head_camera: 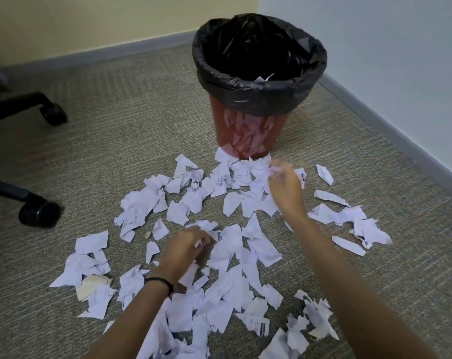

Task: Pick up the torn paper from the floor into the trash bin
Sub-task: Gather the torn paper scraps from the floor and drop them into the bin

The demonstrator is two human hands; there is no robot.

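Crouching over the grey carpeted floor (142, 120), a person works among torn white paper scraps (228, 246), which lie strewn from the foot of the red round trash bin (248, 133) back towards the camera. The left hand (186, 246), fingers curled, pinches a bit of these near the middle of the spread. The right hand (284, 189) hangs blurred near the bin's base; its grip cannot be told. A black plastic bag (258, 97) lines the bin, with a scrap showing inside. Black chair castors (39, 212) stand to the left.
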